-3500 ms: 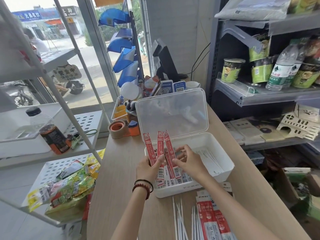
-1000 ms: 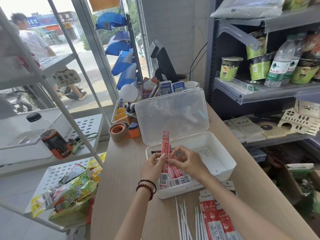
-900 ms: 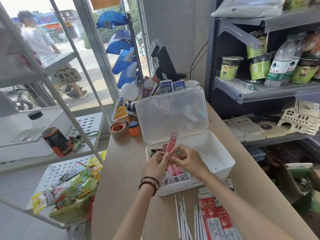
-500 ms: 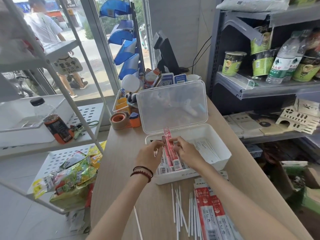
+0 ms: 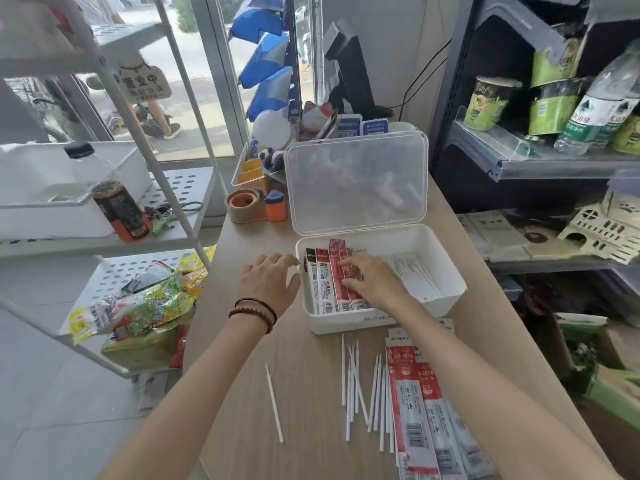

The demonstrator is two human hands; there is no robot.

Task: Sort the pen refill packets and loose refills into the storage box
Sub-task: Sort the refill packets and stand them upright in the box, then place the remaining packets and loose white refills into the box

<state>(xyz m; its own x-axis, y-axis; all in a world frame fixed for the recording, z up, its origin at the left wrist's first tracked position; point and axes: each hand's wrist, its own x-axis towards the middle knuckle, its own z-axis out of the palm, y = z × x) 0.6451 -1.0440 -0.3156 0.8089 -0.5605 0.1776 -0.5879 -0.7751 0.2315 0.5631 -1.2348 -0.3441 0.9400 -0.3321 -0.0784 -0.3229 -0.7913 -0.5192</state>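
Several pen refill packets lie side by side in the storage box, right under the right hand. Its fingers rest fairly flat on the red ones, pressing rather than pinching as far as I can see. The left hand is loose and spread, holding nothing, just outside the box wall beside it.

So the step looks like flattening and squaring up the row. My tips:

- Keep the fingers flat and slide the packets away from the right hand, toward the wall by the left hand. That way they butt up edge to edge instead of overlapping.
- Let the left hand brace that wall. A light box will probably skid on the surface.
- Keep the row clear of the boxed refills just past the right hand's outer edge.

Plenty left to do. There are spare packets and a scatter of loose refills on the surface below the right wrist, plus one stray refill below the left hand.
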